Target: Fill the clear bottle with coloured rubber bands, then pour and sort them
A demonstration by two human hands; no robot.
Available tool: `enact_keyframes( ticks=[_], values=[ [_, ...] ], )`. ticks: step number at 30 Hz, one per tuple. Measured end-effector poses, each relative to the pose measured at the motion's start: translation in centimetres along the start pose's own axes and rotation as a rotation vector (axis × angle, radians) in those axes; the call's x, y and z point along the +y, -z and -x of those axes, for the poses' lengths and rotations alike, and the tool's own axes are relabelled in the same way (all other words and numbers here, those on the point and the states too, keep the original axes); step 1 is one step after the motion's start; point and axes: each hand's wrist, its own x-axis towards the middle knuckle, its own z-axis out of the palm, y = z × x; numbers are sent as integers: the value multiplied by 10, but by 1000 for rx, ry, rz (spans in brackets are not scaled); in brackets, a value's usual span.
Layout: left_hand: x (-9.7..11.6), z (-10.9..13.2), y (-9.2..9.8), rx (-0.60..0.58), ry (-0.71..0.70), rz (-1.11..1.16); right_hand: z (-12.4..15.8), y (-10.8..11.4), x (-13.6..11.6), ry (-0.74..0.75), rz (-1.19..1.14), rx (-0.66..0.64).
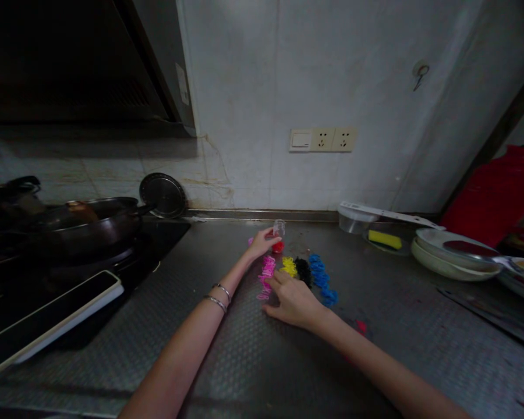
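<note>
My left hand (262, 243) grips a small clear jar (279, 228) with something red in its bottom part. The jar stands on the metal counter near the wall. Nearer to me, small loops like rubber bands lie in rows by colour: pink (268, 269), yellow (289, 266), black (303, 271) and blue (322, 279). Over the near end of the pink and yellow rows is my right hand (294, 299), thumb and fingers apart, the fingertips beside the pink loops. It hides part of the yellow and black rows. A little red clump (360, 327) lies by my right forearm.
To the left, a pan (91, 224) sits on the black stove, with a phone-like slab (52, 320) nearer me. Along the right are a clear measuring cup or ladle (356, 220), a yellow sponge (385, 240), stacked bowls (441, 262) and a red object (491, 192).
</note>
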Motion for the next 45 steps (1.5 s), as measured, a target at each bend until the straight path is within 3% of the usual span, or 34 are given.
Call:
enact_keyframes(
  ticks=[7, 15, 45],
  values=[
    [-3, -1, 0, -5, -34, -9, -8, -7, 0, -67, 52, 41],
    [-4, -1, 0, -3, -26, -11, -19, -6, 0, -126, 115, -19],
    [2, 2, 0, 13, -19, -8, -33, 9, 20, 116, 173, -95]
  ],
)
